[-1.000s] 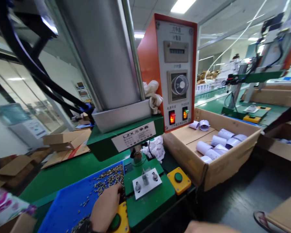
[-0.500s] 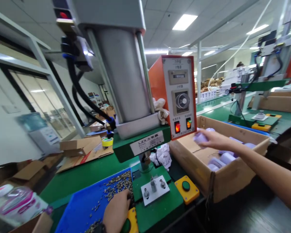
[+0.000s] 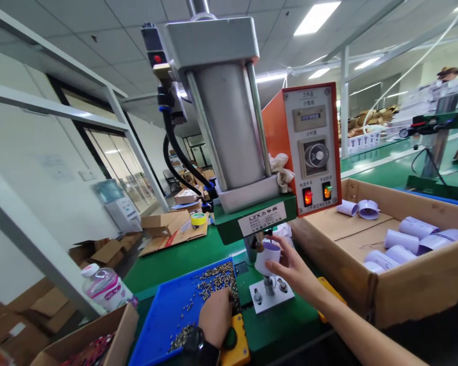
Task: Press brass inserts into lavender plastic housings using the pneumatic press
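Observation:
Between the thumb and fingers of my right hand (image 3: 290, 262) is a pale purple cup-like piece (image 3: 267, 258), tilted at the press's lower tip, just above the metal fixture (image 3: 272, 294). My left hand (image 3: 216, 316), with a dark watch at the wrist, rests over the right side of the blue tray (image 3: 156, 310), among small metal parts (image 3: 218, 279). Its fingertips are hidden, so what they hold, if anything, cannot be made out. The grey press cylinder (image 3: 229, 122) stands above the fixture.
An orange control box (image 3: 316, 147) has lit switches. At right, a cardboard box (image 3: 420, 295) holds several purple pieces. Yellow button boxes (image 3: 241, 345) flank the press base. A bottle (image 3: 109, 287) and a small carton (image 3: 118, 335) stand at left.
My right hand has moved left from the cardboard box to the press, carrying a purple piece. My left hand stays by the tray's small parts. The camera view has shifted.

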{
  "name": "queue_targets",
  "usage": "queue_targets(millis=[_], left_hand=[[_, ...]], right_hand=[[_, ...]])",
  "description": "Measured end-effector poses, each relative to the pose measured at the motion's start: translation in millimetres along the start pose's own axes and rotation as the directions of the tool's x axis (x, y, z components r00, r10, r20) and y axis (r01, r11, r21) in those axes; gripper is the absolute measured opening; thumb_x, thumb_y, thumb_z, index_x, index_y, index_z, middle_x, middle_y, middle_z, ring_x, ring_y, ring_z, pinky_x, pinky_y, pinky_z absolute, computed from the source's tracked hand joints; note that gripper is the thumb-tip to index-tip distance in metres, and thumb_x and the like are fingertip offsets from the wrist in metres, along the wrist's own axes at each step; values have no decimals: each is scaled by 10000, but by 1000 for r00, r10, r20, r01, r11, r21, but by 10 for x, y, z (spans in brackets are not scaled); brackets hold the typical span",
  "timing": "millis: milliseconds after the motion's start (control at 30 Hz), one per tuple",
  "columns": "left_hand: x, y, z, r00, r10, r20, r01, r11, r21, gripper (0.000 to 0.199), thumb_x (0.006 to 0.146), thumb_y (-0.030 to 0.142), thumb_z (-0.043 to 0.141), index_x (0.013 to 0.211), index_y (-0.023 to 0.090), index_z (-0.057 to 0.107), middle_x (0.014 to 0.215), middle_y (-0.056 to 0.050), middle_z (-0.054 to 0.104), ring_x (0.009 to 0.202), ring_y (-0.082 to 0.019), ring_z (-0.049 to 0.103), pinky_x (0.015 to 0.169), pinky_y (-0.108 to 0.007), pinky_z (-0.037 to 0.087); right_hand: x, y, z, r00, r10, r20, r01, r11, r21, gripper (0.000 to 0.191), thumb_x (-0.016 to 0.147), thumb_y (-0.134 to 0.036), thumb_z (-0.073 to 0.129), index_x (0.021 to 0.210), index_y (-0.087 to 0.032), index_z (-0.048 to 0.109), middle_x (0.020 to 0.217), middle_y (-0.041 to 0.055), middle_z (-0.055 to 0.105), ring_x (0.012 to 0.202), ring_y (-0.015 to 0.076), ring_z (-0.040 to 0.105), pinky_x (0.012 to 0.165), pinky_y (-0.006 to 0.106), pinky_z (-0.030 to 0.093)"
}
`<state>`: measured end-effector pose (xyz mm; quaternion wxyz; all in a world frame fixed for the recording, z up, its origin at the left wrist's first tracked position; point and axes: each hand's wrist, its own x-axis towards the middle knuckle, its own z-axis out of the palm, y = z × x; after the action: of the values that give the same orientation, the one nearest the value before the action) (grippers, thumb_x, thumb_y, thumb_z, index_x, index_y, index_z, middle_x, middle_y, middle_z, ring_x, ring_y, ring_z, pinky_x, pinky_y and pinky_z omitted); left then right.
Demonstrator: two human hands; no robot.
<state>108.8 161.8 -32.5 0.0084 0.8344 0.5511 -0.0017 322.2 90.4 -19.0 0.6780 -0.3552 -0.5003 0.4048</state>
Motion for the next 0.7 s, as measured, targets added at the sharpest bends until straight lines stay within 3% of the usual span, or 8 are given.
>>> queue_targets(millis=[67, 133, 267, 533, 633, 700], left_hand=[[-5, -7, 8, 1000, -1, -1, 1, 1000, -14, 214, 815, 113, 473, 840, 208, 663, 921, -50, 737, 909, -185, 668, 714, -260, 411], [-5, -15, 18, 1000, 1, -7, -1, 1000, -28, 222, 812, 106, 473, 848, 210, 666, 929, -53, 735, 921, -183, 666, 725, -259, 411], [-17, -34, 44, 999, 21, -34, -23, 998, -59, 222, 805, 100, 475, 854, 216, 658, 947, -45, 728, 949, -183, 654, 745, -259, 404], [-117, -2, -49, 988, -21, -150, -2, 989, -150, 160, 867, 156, 485, 842, 195, 638, 896, -40, 702, 868, -188, 635, 751, -282, 432], [-280, -82, -92, 970, -7, -242, -60, 961, -269, 171, 898, 189, 492, 938, 217, 656, 972, -19, 709, 919, -153, 642, 833, -255, 463], [-436, -198, -52, 949, 38, -312, -140, 940, -312, 164, 911, 242, 506, 947, 241, 666, 963, -6, 717, 894, -143, 660, 816, -239, 495]], right_hand=[[5, 7, -8, 999, -13, 43, 16, 997, -71, 572, 797, -314, 641, 1304, -251, 383, 1172, 67, 620, 971, 198, 633, 857, 354, 521], [-14, 8, -27, 996, -47, 71, 64, 965, -253, 571, 796, -277, 622, 1319, -256, 394, 1210, 75, 619, 1031, 218, 627, 906, 390, 507], [-97, 97, -42, 973, -183, 138, 229, 765, -602, 612, 774, -240, 619, 1349, -246, 409, 1348, 92, 551, 1253, 254, 508, 1066, 437, 393], [-220, 242, 19, 990, -124, 71, 138, 693, -708, 704, 783, -219, 580, 1426, -208, 295, 1366, 116, 536, 1273, 238, 503, 1073, 427, 405], [-401, 246, -157, 986, -163, 41, 133, 608, -783, 620, 834, -224, 545, 1410, -237, 317, 1324, 89, 570, 1234, 212, 539, 1037, 392, 453], [-589, 297, -359, 960, -281, 0, 144, 493, -858, 440, 893, -260, 490, 1327, -255, 420, 1252, 68, 608, 1156, 192, 589, 967, 345, 507]])
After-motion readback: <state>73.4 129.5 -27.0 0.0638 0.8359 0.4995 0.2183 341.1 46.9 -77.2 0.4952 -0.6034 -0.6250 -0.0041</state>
